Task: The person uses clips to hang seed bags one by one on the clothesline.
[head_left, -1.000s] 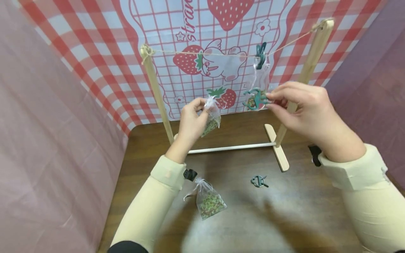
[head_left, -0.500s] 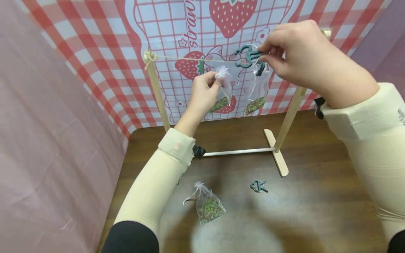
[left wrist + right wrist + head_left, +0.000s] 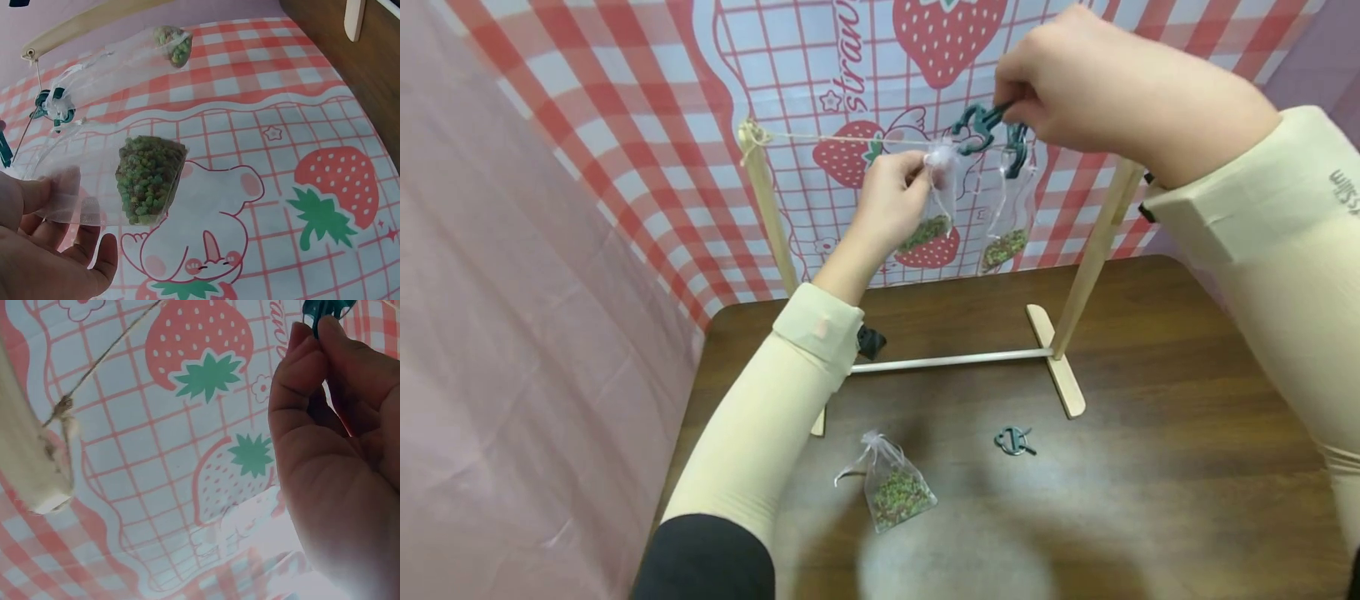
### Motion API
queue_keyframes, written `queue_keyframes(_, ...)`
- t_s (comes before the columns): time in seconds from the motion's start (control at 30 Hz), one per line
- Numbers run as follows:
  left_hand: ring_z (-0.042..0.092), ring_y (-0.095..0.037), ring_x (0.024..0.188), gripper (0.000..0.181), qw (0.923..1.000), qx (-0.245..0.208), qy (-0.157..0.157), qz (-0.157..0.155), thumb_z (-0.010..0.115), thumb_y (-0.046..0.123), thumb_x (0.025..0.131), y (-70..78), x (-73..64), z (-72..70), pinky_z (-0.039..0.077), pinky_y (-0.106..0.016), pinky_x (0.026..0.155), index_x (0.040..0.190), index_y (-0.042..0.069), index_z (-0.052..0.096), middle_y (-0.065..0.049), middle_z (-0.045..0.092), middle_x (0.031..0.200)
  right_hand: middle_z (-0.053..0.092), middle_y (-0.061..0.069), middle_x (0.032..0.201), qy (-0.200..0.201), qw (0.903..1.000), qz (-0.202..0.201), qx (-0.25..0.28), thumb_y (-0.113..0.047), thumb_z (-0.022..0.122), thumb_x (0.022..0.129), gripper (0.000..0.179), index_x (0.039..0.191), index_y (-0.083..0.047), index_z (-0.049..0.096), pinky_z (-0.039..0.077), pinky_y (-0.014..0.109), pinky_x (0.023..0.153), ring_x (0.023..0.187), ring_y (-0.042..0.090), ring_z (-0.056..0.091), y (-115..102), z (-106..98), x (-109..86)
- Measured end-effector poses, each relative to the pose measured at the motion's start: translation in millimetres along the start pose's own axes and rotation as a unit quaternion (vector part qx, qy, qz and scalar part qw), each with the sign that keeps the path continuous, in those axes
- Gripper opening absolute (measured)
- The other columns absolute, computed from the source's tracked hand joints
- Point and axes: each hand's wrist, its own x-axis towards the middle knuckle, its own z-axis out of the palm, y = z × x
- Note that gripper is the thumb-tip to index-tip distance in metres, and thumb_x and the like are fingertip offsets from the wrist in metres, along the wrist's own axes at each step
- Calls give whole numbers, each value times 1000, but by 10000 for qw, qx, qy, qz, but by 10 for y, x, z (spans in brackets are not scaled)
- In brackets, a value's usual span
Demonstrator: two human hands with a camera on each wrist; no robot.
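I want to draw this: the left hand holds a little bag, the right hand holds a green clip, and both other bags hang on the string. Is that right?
Not quite: the head view shows only one hanging bag, clipped on the string. The third bag lies on the table. And yes, the left hand holds a little bag, the right hand a green clip.

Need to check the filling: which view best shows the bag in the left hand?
Left wrist view: the bag is close, its green contents large and unobstructed. The head view shows it smaller, pinched by the left hand; the right wrist view misses it.
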Motion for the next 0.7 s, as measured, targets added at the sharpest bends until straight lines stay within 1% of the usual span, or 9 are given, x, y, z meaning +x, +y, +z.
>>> queue_keyframes(0.03, 58, -17, 75, 21, 10000, 53, -34, 31, 55, 6, 105, 8, 4, -5, 50, -26, 70, 102, -3, 74, -12, 71, 93, 67, 27, 89, -64, 10000, 26, -37, 4, 63, 96, 9, 94, 11, 68, 50, 54, 69, 73, 37, 59, -11, -2, 17)
queue_keyframes(0.07, 56, -18, 73, 22, 9999, 100, -74, 38, 55, 7, 105, 13, 11, -8, 50, -26, 69, 100, -2, 74, -11, 71, 93, 67, 28, 90, -133, 9999, 56, -58, 4, 62, 97, 9, 94, 11, 67, 50, 54, 69, 74, 38, 59, -28, -5, 31)
queue_keyframes(0.13, 54, -17, 71, 23, 9997, 167, -144, 43, 56, 9, 105, 16, 22, -11, 49, -25, 68, 96, -1, 74, -9, 70, 90, 67, 29, 91, -239, 9996, 101, -101, 5, 61, 97, 10, 94, 12, 67, 51, 55, 71, 77, 40, 60, -63, -9, 63)
queue_keyframes(0.23, 47, -17, 64, 25, 9991, 300, -304, 17, 54, 9, 106, 16, 34, -16, 42, -26, 60, 90, 0, 72, -9, 64, 79, 66, 30, 92, -449, 9987, 180, -169, 6, 62, 96, 8, 95, 12, 67, 52, 56, 73, 82, 43, 61, -107, -20, 112)
queue_keyframes(0.37, 40, -15, 59, 24, 9979, 442, -462, 59, 53, 7, 106, 12, 38, -29, 35, -27, 55, 93, 2, 73, -8, 56, 71, 65, 28, 92, -701, 9970, 266, -209, 6, 64, 96, 7, 94, 12, 67, 51, 55, 72, 84, 43, 60, -148, -20, 164)
queue_keyframes(0.43, 39, -14, 57, 23, 9977, 476, -461, 117, 54, 7, 105, 17, 39, -35, 35, -27, 54, 96, 2, 74, -7, 56, 71, 65, 27, 92, -755, 9965, 290, -214, 5, 64, 96, 7, 94, 11, 66, 52, 55, 72, 84, 42, 59, -164, -18, 182)
queue_keyframes(0.5, 38, -14, 57, 22, 9978, 470, -448, 106, 55, 7, 105, 29, 41, -40, 33, -27, 54, 99, 3, 75, -7, 56, 71, 65, 28, 92, -794, 9961, 320, -198, 5, 64, 97, 8, 94, 11, 67, 52, 54, 72, 83, 41, 59, -182, -9, 194)
queue_keyframes(0.6, 38, -14, 57, 22, 9978, 498, -430, 118, 56, 9, 105, 47, 47, -42, 33, -27, 54, 99, 3, 76, -6, 58, 73, 65, 29, 94, -825, 9955, 419, -217, 6, 63, 97, 8, 96, 13, 66, 53, 55, 73, 84, 41, 58, -214, 3, 209)
queue_keyframes(0.7, 43, -14, 61, 23, 9972, 603, -433, 99, 55, 11, 106, 68, 61, -31, 37, -26, 57, 101, 4, 76, -5, 63, 80, 64, 31, 97, -864, 9948, 473, -265, 7, 62, 97, 8, 98, 14, 66, 54, 55, 76, 86, 43, 60, -241, 11, 223)
